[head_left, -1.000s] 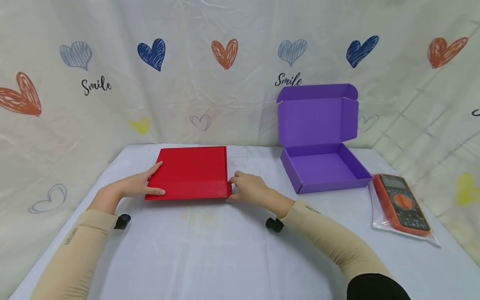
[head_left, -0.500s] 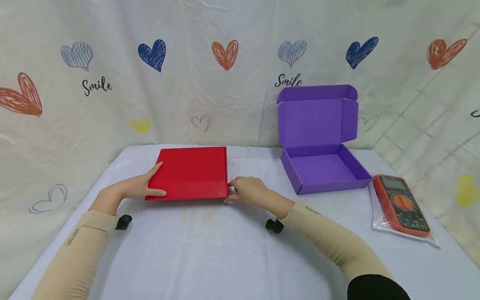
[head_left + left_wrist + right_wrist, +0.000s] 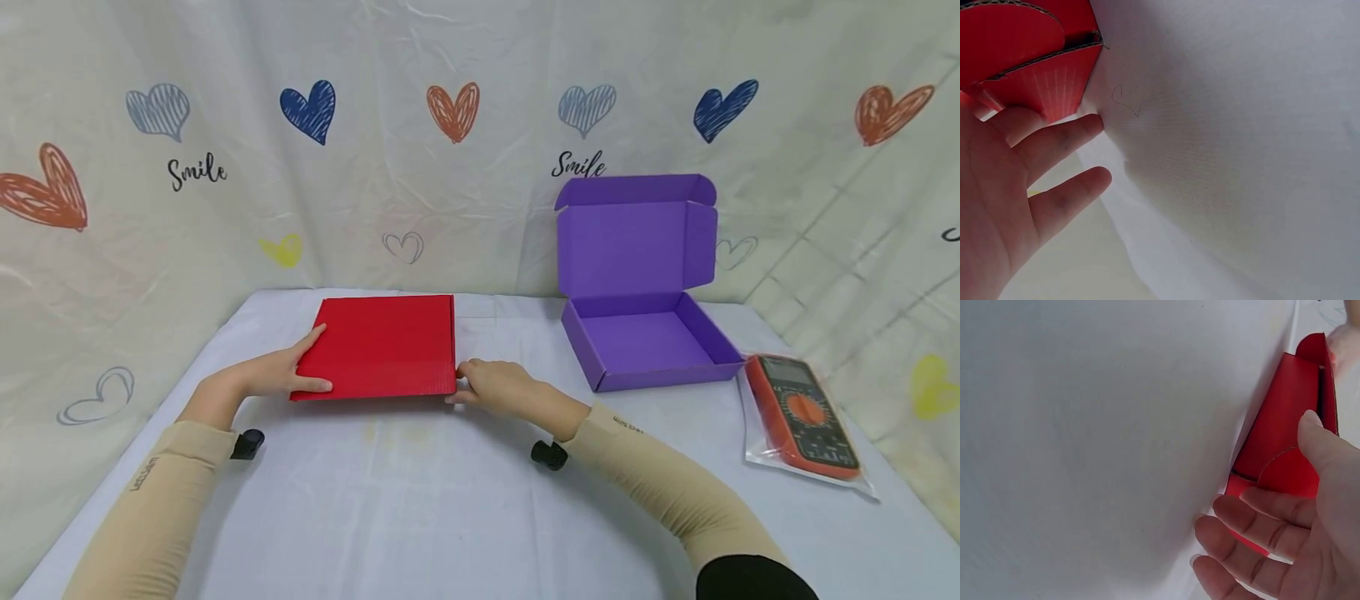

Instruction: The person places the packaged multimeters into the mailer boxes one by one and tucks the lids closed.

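Observation:
The red box lies on the table with its lid lowered. My left hand rests spread at its left end, thumb by the front edge; the left wrist view shows straight fingers beside the box's end wall. My right hand touches the front right corner with bent fingertips. In the right wrist view those fingers are loosely bent against the red side, with the thumb over it, near a rounded flap. A narrow gap shows under the lid there. The box's inside is hidden.
An open purple box stands at the back right, lid upright. Beside it, an orange and black multimeter lies in a clear bag near the table's right edge. Behind the white-covered table hangs a curtain with hearts.
The red piece jutting out at the box's front right corner has drawn inward, and the front strip of the lid has tilted slightly. My right fingers moved slightly leftward; my left hand stayed nearly still.

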Available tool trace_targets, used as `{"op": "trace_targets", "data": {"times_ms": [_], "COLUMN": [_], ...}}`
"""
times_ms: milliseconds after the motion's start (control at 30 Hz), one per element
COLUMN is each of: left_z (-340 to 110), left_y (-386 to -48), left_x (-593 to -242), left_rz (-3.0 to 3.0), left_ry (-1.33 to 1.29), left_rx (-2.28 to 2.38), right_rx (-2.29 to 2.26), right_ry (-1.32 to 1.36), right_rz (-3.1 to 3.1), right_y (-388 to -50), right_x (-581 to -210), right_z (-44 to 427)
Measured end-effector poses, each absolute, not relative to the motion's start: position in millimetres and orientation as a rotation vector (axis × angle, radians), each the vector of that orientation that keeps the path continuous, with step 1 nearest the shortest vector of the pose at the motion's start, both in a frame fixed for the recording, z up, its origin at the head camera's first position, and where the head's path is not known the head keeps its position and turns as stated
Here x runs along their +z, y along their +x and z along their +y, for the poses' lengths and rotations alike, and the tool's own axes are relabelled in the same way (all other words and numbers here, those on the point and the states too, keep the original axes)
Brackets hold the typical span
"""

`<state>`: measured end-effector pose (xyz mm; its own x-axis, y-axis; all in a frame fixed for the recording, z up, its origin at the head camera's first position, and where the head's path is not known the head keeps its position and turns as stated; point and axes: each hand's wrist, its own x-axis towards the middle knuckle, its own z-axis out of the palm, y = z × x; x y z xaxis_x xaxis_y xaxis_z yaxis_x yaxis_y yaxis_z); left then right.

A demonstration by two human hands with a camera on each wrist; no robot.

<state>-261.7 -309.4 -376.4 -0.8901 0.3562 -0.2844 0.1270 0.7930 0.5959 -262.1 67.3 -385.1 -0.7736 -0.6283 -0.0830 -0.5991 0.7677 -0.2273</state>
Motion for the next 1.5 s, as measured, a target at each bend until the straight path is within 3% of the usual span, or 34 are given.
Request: {"op": "trace_targets", "data": {"times_ms": [933, 1500], "left_z": [-312, -317], "left_y": [-261, -261], "left_x": [-376, -381], "left_rz": [2.597, 2.588], "left_ry": [0.353, 0.372], "left_rx": [0.811, 0.906], "right_rx": [-0.304, -0.496], "right_ry": [-1.069, -0.970], "right_rz": [2.746, 2.731], "right_y": [-260, -271], "right_x": [-388, -387], "right_z": [70, 74]}}
